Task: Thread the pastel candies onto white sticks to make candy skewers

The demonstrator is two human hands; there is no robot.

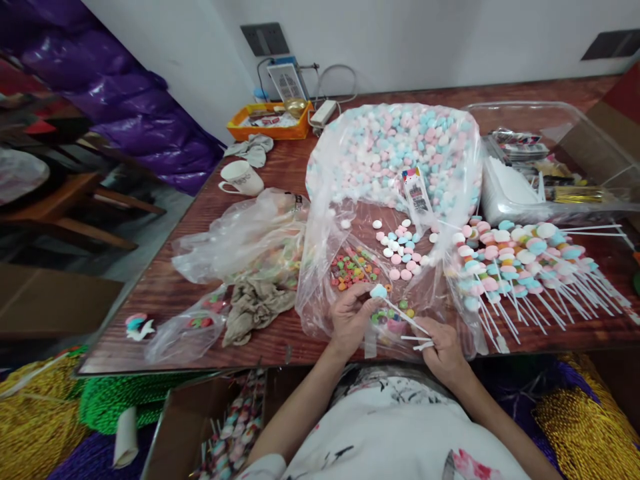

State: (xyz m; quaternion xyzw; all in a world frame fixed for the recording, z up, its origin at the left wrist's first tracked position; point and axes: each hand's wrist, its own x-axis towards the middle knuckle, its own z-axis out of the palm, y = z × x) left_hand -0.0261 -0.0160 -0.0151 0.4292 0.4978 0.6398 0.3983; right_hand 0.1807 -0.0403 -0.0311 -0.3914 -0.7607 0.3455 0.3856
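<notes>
While between hands, blue candy

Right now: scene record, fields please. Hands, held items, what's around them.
left hand: fingers pinch a pale blue candy piece at the tip of a white stick
right hand: grips the lower end of that stick, plus a few spare sticks
open bag: pink, white and blue pieces, with coloured rings near the hands
finished skewers: piled to the right on the table
mug: far left
cloth: crumpled, left of the bag
</notes>
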